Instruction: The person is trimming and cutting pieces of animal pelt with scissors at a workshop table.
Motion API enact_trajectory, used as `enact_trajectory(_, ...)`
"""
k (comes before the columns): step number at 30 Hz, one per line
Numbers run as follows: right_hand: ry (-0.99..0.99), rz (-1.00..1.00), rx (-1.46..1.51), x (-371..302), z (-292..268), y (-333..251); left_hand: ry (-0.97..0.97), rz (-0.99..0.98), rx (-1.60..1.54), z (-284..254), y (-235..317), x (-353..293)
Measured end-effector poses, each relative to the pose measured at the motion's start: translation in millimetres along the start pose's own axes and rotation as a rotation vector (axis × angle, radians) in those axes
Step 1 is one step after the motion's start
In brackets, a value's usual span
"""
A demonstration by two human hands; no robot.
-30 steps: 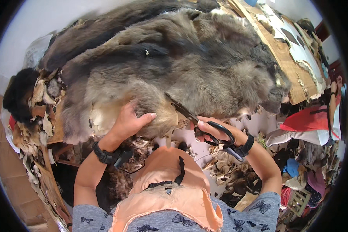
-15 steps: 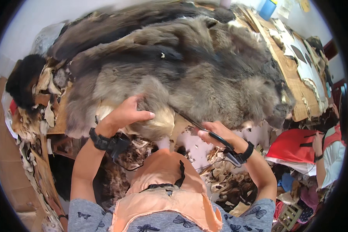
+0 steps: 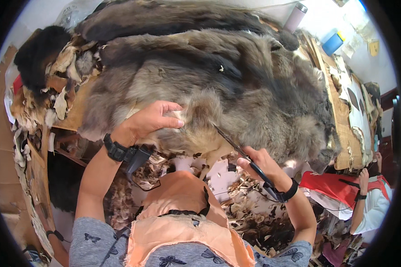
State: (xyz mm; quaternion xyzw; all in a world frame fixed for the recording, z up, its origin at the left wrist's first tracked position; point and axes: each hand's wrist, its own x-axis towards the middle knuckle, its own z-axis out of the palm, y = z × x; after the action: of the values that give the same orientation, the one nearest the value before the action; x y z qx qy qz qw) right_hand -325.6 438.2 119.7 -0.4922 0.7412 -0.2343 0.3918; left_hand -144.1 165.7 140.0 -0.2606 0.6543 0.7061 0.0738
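A large grey-brown fur pelt (image 3: 263, 107) with dark bands spreads in front of me. My left hand (image 3: 153, 120) grips its near part, with a pale patch between thumb and forefinger; the other fingers are hidden. From my right hand (image 3: 260, 164) a pair of scissors (image 3: 231, 142) points up and left. Their black handles lie in my palm and their dark blades reach the fur just right of my left hand. Whether the blades are parted cannot be seen clearly. A pale yellowish edge of the pelt hangs toward my orange apron (image 3: 178, 196).
Black fur (image 3: 40, 53) and hide scraps (image 3: 62, 100) lie at the left. More scraps (image 3: 263, 218) cover the floor below. A wooden board (image 3: 343, 120), a blue container (image 3: 333, 43) and a pink bottle (image 3: 296, 17) are at the right. Another person's arm (image 3: 362, 189) rests near red cloth (image 3: 321, 184).
The whole view has shifted, bringing the bottle into fuller sight. My left hand now sits slightly farther from the scissor tips, and the fur beneath it looks flatter and more spread.
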Motion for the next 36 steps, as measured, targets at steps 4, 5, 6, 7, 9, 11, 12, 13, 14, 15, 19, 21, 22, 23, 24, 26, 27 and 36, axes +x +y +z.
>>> enact_trajectory(4, 0.029, -0.044, 0.232, 2.2, 23.9, -5.4, -0.040, 0.027, -0.057, 3.3, -4.6, -8.0)
enact_trajectory(5, 0.033, -0.040, 0.230, 5.0, 27.8, -9.2, -0.037, 0.036, -0.020, 4.8, -4.3, -11.1)
enact_trajectory(6, 0.054, -0.075, 0.301, 8.1, 31.5, -13.6, -0.035, 0.044, 0.017, 5.5, -4.7, -13.0)
enact_trajectory(7, 0.070, -0.116, 0.370, 11.4, 34.6, -17.7, -0.035, 0.047, 0.017, 5.2, -7.5, -15.0)
enact_trajectory(9, 0.101, -0.123, 0.389, 16.5, 36.1, -22.4, -0.047, 0.118, 0.049, 1.9, -14.4, -18.6)
enact_trajectory(11, 0.000, 0.024, 0.281, 20.8, 32.4, -26.4, -0.009, 0.031, 0.078, -2.6, -10.5, -26.7)
enact_trajectory(12, 0.002, 0.026, 0.282, 21.2, 32.9, -28.2, 0.030, -0.055, 0.107, -4.8, -7.8, -31.3)
enact_trajectory(13, 0.026, -0.025, 0.264, 20.4, 34.4, -30.8, 0.026, -0.056, 0.108, -5.9, -6.1, -36.2)
enact_trajectory(14, 0.050, -0.076, 0.246, 20.0, 36.5, -32.8, 0.013, -0.085, 0.084, -6.8, -4.9, -40.6)
enact_trajectory(15, 0.052, -0.070, 0.249, 21.9, 39.3, -33.9, 0.000, -0.114, 0.060, -7.9, -5.8, -43.9)
enact_trajectory(19, 0.029, -0.070, 0.242, 31.7, 39.3, -50.3, -0.012, -0.004, 0.100, -18.4, -35.7, -50.2)
enact_trajectory(21, 0.002, -0.030, 0.222, 31.3, 41.8, -52.5, -0.123, 0.011, 0.228, -23.1, -33.4, -54.7)
enact_trajectory(22, 0.035, -0.053, 0.216, 29.0, 44.4, -51.0, -0.135, 0.010, 0.231, -25.9, -36.5, -56.9)
enact_trajectory(23, 0.069, -0.073, 0.210, 26.2, 47.5, -49.0, -0.126, 0.058, 0.473, -28.5, -41.4, -59.9)
enact_trajectory(24, 0.079, -0.061, 0.216, 22.7, 51.5, -46.7, -0.119, 0.110, 0.714, -28.4, -45.6, -62.1)
enact_trajectory(26, 0.061, -0.059, 0.186, 14.0, 59.0, -38.7, -0.104, 0.243, 0.744, -19.4, -47.0, -65.6)
enact_trajectory(27, 0.074, -0.042, 0.192, 8.0, 63.1, -33.7, -0.075, 0.374, 0.767, -14.0, -45.4, -67.0)
enact_trajectory(36, 0.786, 0.106, 0.341, -63.1, 94.0, 24.2, -0.018, 0.072, 0.297, 21.0, -29.0, -40.0)
